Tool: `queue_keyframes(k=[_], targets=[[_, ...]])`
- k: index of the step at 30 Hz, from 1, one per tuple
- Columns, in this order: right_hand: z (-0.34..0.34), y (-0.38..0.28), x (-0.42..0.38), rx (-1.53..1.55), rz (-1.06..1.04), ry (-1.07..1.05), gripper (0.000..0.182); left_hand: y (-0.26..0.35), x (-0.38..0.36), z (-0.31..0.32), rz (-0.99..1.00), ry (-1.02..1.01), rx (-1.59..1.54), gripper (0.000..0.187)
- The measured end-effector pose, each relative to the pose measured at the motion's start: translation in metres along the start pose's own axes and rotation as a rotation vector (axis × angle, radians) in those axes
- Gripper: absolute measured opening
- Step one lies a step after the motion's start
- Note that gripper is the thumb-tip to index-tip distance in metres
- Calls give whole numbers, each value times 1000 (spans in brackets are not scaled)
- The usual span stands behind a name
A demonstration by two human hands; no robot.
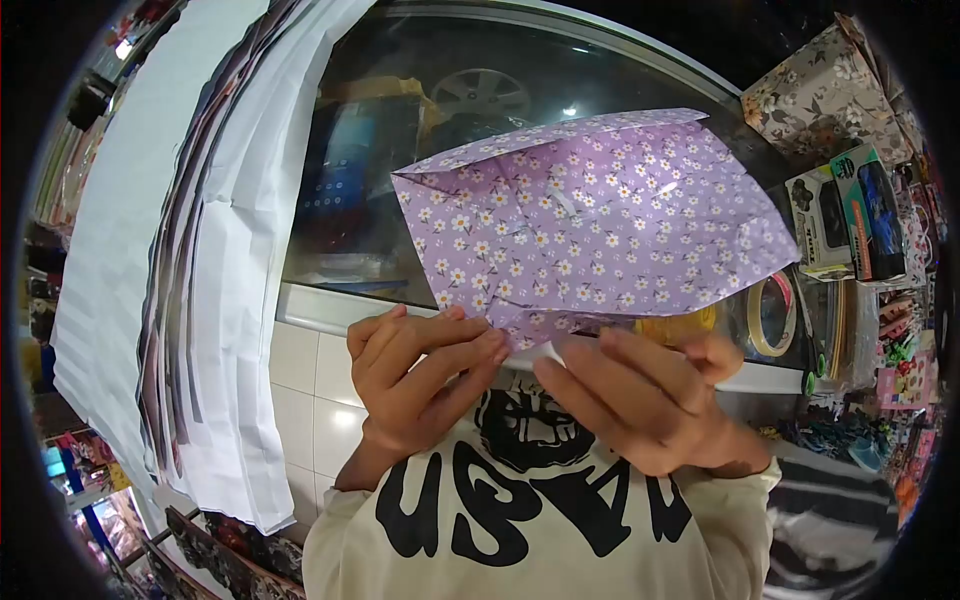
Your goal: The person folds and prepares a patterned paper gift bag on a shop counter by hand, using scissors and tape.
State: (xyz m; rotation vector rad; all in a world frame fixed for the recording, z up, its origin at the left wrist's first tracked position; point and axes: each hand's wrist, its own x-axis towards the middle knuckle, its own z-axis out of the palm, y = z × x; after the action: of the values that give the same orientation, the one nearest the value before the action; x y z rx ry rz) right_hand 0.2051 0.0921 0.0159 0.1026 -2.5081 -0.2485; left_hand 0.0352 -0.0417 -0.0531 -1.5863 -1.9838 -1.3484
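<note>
A sheet of purple wrapping paper (pixel 600 220) with white daisies lies folded into a packet-like shape on the glass counter. A fold runs along its far edge, and its near corner reaches over the counter's front edge. On that near corner, my left hand (pixel 415 370) is closed, its thumb and fingers pinching the paper. Close beside it is my right hand (pixel 645 395), slightly blurred, with fingers bent and thumb near the index finger. A small pale bit shows at its fingertips; what it is I cannot make out.
A tape roll (pixel 772 315) and green-handled scissors (pixel 815 370) lie at the counter's right. Boxed goods (pixel 850 215) and a floral bag (pixel 820 95) stand behind them. Large white sheets (pixel 235 270) hang along the left side. The glass counter (pixel 350 240) extends under the paper.
</note>
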Motion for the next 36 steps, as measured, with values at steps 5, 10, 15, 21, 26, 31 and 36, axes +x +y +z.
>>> queue_keyframes(k=[5,10,15,21,26,31,36], targets=[[6,-2,-13,90,117,-230,40,0,-1,0,-10,-13,27,23],[13,-3,-5,236,248,-426,53,-5,-4,-5,31,-64,21,26],[12,4,-5,240,190,-438,55,-4,0,-7,47,-93,39,25],[14,4,-5,234,189,-401,48,6,21,-16,67,-219,85,40],[-7,30,-14,307,179,-263,40,4,43,-11,30,-405,0,57],[-14,63,6,246,314,-359,38,1,52,-18,80,-479,-70,30],[5,73,-7,370,246,-335,30,-2,51,-17,39,-447,-67,20]])
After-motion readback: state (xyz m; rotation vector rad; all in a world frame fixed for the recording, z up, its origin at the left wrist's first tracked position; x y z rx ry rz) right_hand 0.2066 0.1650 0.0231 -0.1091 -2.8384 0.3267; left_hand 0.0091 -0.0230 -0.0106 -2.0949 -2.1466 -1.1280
